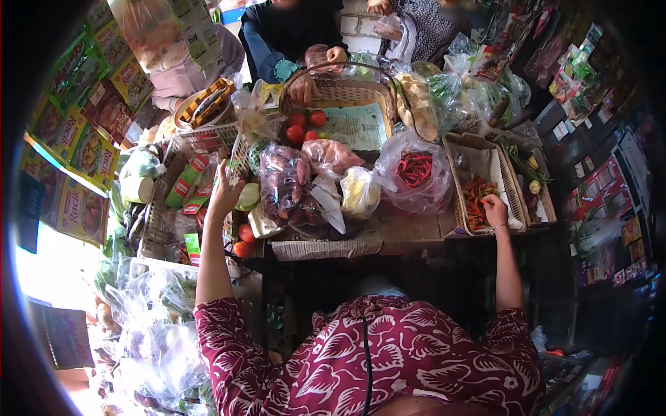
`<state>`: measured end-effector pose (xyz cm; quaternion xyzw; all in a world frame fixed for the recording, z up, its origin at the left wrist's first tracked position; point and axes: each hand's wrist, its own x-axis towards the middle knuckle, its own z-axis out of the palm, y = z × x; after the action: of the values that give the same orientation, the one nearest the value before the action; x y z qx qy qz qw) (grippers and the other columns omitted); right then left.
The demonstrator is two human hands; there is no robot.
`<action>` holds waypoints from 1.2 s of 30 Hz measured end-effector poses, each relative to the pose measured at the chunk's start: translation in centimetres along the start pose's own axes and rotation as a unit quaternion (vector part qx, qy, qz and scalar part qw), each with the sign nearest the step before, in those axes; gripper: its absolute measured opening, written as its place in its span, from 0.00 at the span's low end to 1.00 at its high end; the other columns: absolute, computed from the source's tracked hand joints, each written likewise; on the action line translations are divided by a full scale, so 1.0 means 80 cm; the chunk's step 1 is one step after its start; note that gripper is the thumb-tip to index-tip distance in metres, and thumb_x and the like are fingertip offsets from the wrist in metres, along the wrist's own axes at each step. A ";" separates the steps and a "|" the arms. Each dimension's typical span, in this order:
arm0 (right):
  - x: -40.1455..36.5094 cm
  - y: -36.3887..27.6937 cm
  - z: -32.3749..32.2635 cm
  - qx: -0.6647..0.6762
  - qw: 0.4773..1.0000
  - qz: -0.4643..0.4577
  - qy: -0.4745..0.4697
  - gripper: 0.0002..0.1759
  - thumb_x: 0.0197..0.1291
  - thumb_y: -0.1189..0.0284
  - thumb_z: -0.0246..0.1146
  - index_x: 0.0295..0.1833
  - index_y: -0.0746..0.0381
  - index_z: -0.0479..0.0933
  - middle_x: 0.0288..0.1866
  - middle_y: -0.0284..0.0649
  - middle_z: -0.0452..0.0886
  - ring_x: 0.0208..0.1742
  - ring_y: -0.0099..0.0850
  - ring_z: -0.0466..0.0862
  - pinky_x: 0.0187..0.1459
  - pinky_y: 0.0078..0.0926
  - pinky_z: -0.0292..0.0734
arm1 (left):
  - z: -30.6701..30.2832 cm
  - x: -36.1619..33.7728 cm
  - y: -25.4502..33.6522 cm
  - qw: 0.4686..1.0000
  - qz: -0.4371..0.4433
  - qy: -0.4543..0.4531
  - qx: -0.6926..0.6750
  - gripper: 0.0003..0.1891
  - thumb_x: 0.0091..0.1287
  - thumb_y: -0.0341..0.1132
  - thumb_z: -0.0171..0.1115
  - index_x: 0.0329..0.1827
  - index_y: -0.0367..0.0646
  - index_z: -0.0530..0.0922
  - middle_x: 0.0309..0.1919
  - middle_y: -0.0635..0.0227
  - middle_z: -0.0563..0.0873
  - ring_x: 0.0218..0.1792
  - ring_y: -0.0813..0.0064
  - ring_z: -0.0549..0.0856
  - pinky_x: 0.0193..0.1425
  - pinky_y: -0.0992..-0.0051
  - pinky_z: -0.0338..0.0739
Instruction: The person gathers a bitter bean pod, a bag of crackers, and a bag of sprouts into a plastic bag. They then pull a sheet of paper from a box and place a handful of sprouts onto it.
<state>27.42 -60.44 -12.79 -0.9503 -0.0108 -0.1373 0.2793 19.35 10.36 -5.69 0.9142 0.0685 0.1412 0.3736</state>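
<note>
My left hand [225, 191] is raised at the left side of the stall, its fingers apart and nothing in it. Beside it are a pale green vegetable [248, 197] and a white crate [154, 232] holding green packets [187, 183]. My right hand [494, 210] is over a wicker basket [455, 173] of small orange-red chilies [477, 188], fingers bent together at the chilies. Whatever is between those fingertips is too small to make out. Left of this basket, a clear plastic bag [394, 170] holds long red chilies [414, 168].
A handled basket [388, 104] with tomatoes [295, 133] stands at the back, with a co-worker's hand [303, 89] in it. Other people stand across the counter. Bagged purple-brown produce [283, 173] fills the middle. Seasoning packets [83, 208] hang at left, sachets [600, 215] at right.
</note>
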 end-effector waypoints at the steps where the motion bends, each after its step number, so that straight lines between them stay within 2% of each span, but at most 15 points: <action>1: 0.000 0.002 0.001 -0.001 1.000 0.002 0.004 0.07 0.49 0.79 0.60 0.37 0.62 0.76 0.33 0.43 0.78 0.34 0.37 0.79 0.35 0.30 0.74 | 0.000 -0.001 0.002 1.000 -0.010 -0.002 -0.012 0.39 0.55 0.34 0.61 0.67 0.42 0.48 0.60 0.45 0.65 0.61 0.52 0.65 0.63 0.65 0.60; 2: 0.000 0.000 0.000 -0.001 1.000 0.003 0.008 0.07 0.49 0.80 0.61 0.36 0.62 0.76 0.33 0.43 0.78 0.34 0.36 0.79 0.34 0.29 0.74 | 0.000 -0.001 0.005 1.000 -0.010 0.000 -0.014 0.39 0.55 0.34 0.61 0.67 0.42 0.48 0.60 0.45 0.65 0.61 0.52 0.65 0.63 0.65 0.60; 3: -0.001 -0.003 -0.001 -0.016 1.000 -0.005 0.020 0.06 0.49 0.81 0.59 0.35 0.63 0.76 0.28 0.38 0.80 0.32 0.27 0.80 0.34 0.22 0.74 | -0.001 -0.002 0.008 1.000 -0.008 0.000 0.002 0.37 0.55 0.35 0.61 0.66 0.42 0.51 0.58 0.45 0.67 0.60 0.52 0.67 0.62 0.65 0.61; 6: 0.002 0.001 -0.001 -0.006 1.000 0.010 -0.009 0.08 0.49 0.80 0.61 0.36 0.60 0.77 0.34 0.42 0.78 0.35 0.36 0.80 0.35 0.29 0.75 | -0.006 -0.004 0.015 1.000 -0.018 0.008 0.022 0.34 0.55 0.35 0.60 0.65 0.45 0.56 0.54 0.46 0.71 0.56 0.52 0.71 0.59 0.65 0.65; 10: 0.002 -0.002 -0.003 -0.025 0.999 0.029 -0.022 0.07 0.50 0.78 0.61 0.37 0.60 0.77 0.34 0.41 0.79 0.36 0.34 0.80 0.36 0.29 0.75 | -0.008 0.000 -0.001 0.999 -0.019 0.029 0.021 0.29 0.55 0.35 0.60 0.62 0.52 0.63 0.49 0.48 0.77 0.51 0.51 0.76 0.53 0.64 0.69; 11: 0.002 -0.003 -0.004 -0.027 0.999 0.025 -0.023 0.06 0.50 0.78 0.61 0.36 0.60 0.76 0.34 0.40 0.79 0.36 0.34 0.80 0.36 0.29 0.75 | -0.012 -0.003 0.012 0.998 -0.062 0.017 0.000 0.27 0.56 0.35 0.57 0.62 0.51 0.65 0.55 0.51 0.73 0.58 0.58 0.72 0.59 0.66 0.66; 20: 0.003 0.007 0.002 -0.006 1.000 -0.006 -0.011 0.06 0.47 0.79 0.62 0.34 0.62 0.76 0.31 0.42 0.78 0.32 0.34 0.79 0.34 0.28 0.74 | -0.012 -0.007 0.012 0.999 -0.024 0.044 -0.005 0.26 0.56 0.31 0.58 0.60 0.53 0.67 0.51 0.51 0.76 0.54 0.55 0.74 0.55 0.65 0.69; 22: 0.000 -0.006 -0.005 -0.025 0.999 0.005 -0.028 0.06 0.48 0.81 0.60 0.34 0.62 0.76 0.29 0.37 0.80 0.32 0.26 0.80 0.36 0.22 0.74 | -0.010 -0.005 0.005 0.998 -0.006 0.058 0.011 0.26 0.55 0.31 0.58 0.60 0.53 0.67 0.51 0.51 0.76 0.54 0.55 0.75 0.55 0.65 0.69; 26: 0.001 -0.013 -0.006 -0.037 0.999 0.010 -0.007 0.06 0.46 0.79 0.62 0.33 0.63 0.77 0.29 0.39 0.80 0.31 0.27 0.80 0.35 0.24 0.75 | -0.014 -0.005 0.023 0.995 -0.067 0.054 0.045 0.26 0.54 0.33 0.59 0.60 0.53 0.68 0.50 0.50 0.76 0.54 0.55 0.75 0.56 0.66 0.69; 28: -0.003 -0.026 -0.013 -0.035 0.999 -0.017 0.007 0.06 0.50 0.76 0.61 0.36 0.63 0.78 0.32 0.42 0.79 0.34 0.33 0.79 0.36 0.28 0.73 | -0.014 -0.004 0.011 0.998 -0.044 0.035 0.011 0.26 0.55 0.32 0.57 0.60 0.50 0.67 0.49 0.49 0.77 0.53 0.55 0.76 0.54 0.66 0.69; 31: 0.002 -0.059 -0.024 -0.009 0.995 -0.066 0.068 0.07 0.52 0.75 0.60 0.36 0.65 0.78 0.30 0.41 0.78 0.33 0.31 0.79 0.35 0.26 0.72 | -0.006 0.000 -0.007 0.998 -0.003 0.063 0.004 0.25 0.54 0.32 0.58 0.59 0.52 0.68 0.47 0.52 0.78 0.50 0.56 0.77 0.53 0.65 0.70; 32: 0.016 -0.079 -0.027 0.062 0.993 -0.069 0.079 0.08 0.53 0.72 0.60 0.35 0.66 0.78 0.29 0.40 0.77 0.32 0.30 0.77 0.36 0.24 0.72 | -0.004 0.001 -0.009 0.997 0.007 0.074 0.005 0.25 0.54 0.31 0.57 0.59 0.52 0.68 0.47 0.52 0.78 0.50 0.56 0.77 0.53 0.65 0.70; 33: 0.032 -0.111 -0.029 0.110 0.985 -0.079 0.102 0.09 0.55 0.70 0.61 0.36 0.66 0.77 0.30 0.39 0.77 0.32 0.28 0.77 0.36 0.24 0.72 | -0.004 0.003 -0.009 0.996 0.018 0.083 0.009 0.25 0.54 0.31 0.57 0.58 0.51 0.69 0.47 0.52 0.78 0.50 0.56 0.76 0.53 0.65 0.70; 35: 0.071 -0.208 -0.042 0.244 0.939 -0.207 0.122 0.11 0.57 0.68 0.60 0.37 0.66 0.77 0.32 0.35 0.78 0.32 0.21 0.76 0.36 0.20 0.71 | -0.004 0.005 -0.008 0.997 0.014 0.080 0.016 0.25 0.54 0.30 0.56 0.58 0.51 0.69 0.48 0.51 0.77 0.50 0.55 0.76 0.54 0.65 0.70; 36: 0.093 -0.249 -0.055 0.232 0.948 -0.194 0.099 0.11 0.57 0.68 0.61 0.36 0.66 0.76 0.31 0.34 0.78 0.31 0.19 0.74 0.35 0.18 0.70 | -0.005 0.004 -0.007 0.997 0.009 0.078 0.024 0.25 0.54 0.30 0.56 0.58 0.51 0.69 0.48 0.51 0.77 0.51 0.55 0.76 0.54 0.65 0.69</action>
<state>31.53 -46.35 3.26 -0.8204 -0.1984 -0.2757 0.4600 19.53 11.10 -5.78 0.9097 0.0920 0.2135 0.3441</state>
